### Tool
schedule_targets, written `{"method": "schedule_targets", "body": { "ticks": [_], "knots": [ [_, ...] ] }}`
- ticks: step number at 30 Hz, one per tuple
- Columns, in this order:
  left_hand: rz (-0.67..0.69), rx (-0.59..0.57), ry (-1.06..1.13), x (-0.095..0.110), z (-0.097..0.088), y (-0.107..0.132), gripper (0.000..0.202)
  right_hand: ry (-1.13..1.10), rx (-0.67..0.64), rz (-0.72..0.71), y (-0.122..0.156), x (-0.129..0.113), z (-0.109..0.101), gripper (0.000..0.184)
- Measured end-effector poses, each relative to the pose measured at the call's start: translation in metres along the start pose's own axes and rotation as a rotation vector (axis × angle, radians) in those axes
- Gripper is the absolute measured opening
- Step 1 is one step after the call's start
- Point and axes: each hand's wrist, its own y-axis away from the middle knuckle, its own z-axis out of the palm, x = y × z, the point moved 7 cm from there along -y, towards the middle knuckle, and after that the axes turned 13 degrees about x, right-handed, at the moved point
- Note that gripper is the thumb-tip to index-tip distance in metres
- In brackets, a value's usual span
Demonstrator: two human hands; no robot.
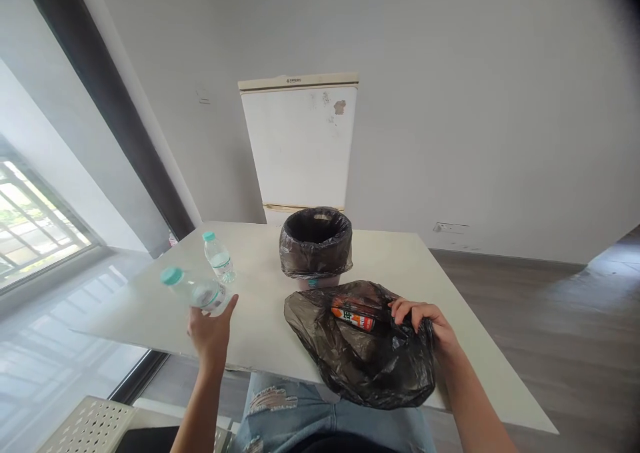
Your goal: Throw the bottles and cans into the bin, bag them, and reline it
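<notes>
My left hand (pixel 211 330) grips a clear plastic bottle (pixel 197 292) with a teal cap, tilted with its cap to the left. Just behind it a second clear plastic bottle (pixel 220 258), also teal-capped, stands upright on the white table (pixel 260 246). At the right, the fingers of my right hand (pixel 423 318) are closed on the edge of a black plastic bag (pixel 370 366). The bag lies spread over the table's near part, partly hanging past its front edge. An orange and red can (pixel 353 314) shows at the bag, lying on its side.
A trash bin lined with a black bag (pixel 316 253) stands at the table's middle back, just beyond the loose bag. Behind the table is a white refrigerator (pixel 303 146) against the wall. A perforated cream-coloured seat (pixel 90 426) is at the lower left.
</notes>
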Motion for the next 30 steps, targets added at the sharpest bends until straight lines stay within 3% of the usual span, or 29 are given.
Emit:
{"method": "schedule_targets", "body": {
  "ticks": [3, 6, 20, 23, 26, 28, 30],
  "knots": [
    [0.104, -0.001, -0.215, -0.011, 0.009, -0.019, 0.069, -0.007, 0.033, -0.003, 0.002, 0.003, -0.004, 0.034],
    [0.146, -0.023, -0.296, -0.022, 0.02, -0.033, 0.072, -0.007, 0.038, 0.004, 0.003, 0.007, -0.007, 0.033],
    [0.061, -0.082, -0.336, -0.056, 0.033, -0.056, 0.084, -0.028, 0.041, 0.016, 0.003, 0.006, -0.005, 0.035],
    [0.091, -0.068, -0.269, -0.054, 0.031, -0.057, 0.097, -0.025, 0.044, 0.019, 0.002, 0.004, -0.004, 0.036],
    [0.215, 0.08, -0.191, -0.042, 0.017, -0.054, 0.114, -0.012, 0.04, -0.006, 0.0, 0.0, -0.003, 0.038],
    [0.303, 0.201, -0.134, -0.027, 0.004, -0.046, 0.106, -0.003, 0.031, -0.026, -0.002, -0.003, -0.001, 0.041],
    [0.376, 0.246, -0.06, -0.006, -0.005, -0.03, 0.082, -0.002, 0.034, -0.033, -0.003, -0.004, -0.001, 0.043]
  ]
}}
